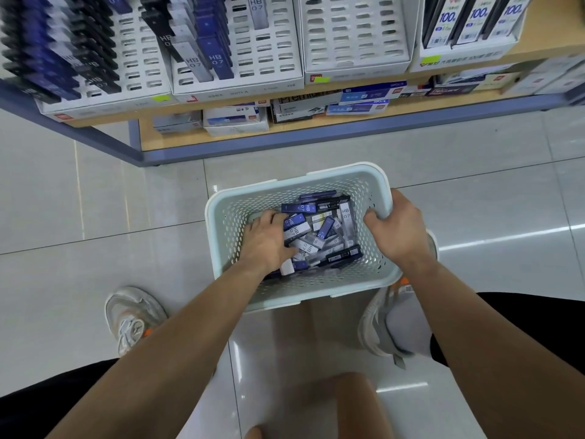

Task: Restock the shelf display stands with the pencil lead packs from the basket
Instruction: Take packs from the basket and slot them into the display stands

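Low on the tiled floor (95, 201), just before the shelf (348, 129): pale perforated basket (348, 170), upright, between two shoes (133, 315). Inside, across the bottom: loose heap of packs (319, 231), blue, white and black, several marked HB 07. Left grip (267, 240) down inside basket, palm down, fingers spread and bent over the heap, touching packs; cannot tell whether any pack is pinched. Right grip (400, 226) clamped on right rim of basket, fingers curled over the inner wall, thumb along the outer edge. Higher up, on the upper shelf board: row of white slotted stands (354, 33), tilted back. Leftmost and second stands loaded with rows of blue, black and grey packs; third showing bare slots; fourth, far right, holding packs marked 100. Under the stands, on the lower board: flat boxes (364, 96), stacked.
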Available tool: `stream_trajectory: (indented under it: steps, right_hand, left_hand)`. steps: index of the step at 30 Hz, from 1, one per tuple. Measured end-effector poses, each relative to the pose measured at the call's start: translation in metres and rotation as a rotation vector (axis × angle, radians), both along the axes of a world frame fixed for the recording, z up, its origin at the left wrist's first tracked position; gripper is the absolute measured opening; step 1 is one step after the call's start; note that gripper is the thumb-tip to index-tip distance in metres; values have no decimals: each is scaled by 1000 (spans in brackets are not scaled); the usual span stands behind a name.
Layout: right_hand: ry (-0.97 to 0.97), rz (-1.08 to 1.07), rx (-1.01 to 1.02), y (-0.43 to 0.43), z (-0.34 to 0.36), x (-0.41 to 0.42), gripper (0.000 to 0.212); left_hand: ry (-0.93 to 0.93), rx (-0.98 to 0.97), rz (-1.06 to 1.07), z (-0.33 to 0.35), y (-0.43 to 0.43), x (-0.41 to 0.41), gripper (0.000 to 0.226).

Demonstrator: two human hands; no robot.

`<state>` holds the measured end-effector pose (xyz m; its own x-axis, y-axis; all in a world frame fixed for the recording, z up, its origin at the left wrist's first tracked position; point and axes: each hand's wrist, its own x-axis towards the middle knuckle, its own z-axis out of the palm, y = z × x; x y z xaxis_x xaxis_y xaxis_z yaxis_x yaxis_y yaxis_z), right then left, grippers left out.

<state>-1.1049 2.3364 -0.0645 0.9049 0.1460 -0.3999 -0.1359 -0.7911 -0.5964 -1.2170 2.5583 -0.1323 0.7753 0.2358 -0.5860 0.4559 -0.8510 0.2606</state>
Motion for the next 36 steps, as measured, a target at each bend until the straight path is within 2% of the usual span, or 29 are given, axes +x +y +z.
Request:
stream_trajectory:
  steps: [6, 13, 18, 25, 28, 32, 36]
  right_hand:
    - [-2, -2, 5, -1, -1, -1, 15]
    - [-19, 0, -13, -1, -3, -1, 21]
    - [-24, 3, -9, -1, -3, -1, 15]
    - [-29, 13, -9, -1, -2, -1, 13]
    - [-27, 7, -8, -1, -2, -1, 13]
    - [-27, 3, -8, -1, -3, -1, 13]
    - [-16, -8, 8, -1, -3, -1, 11]
  left_hand:
    - [80, -20, -11, -3, 0, 2, 93]
    - [-65, -76, -118, 0, -3, -1, 83]
    - [-43, -100, -163, 2, -5, 6, 91]
    - [-75, -65, -161, -2, -5, 9, 77]
    - [-60, -52, -183, -5, -1, 9, 81]
    - [28, -1, -218, -5, 1, 7, 97]
    - [51, -16, -186, -5, 1, 10, 96]
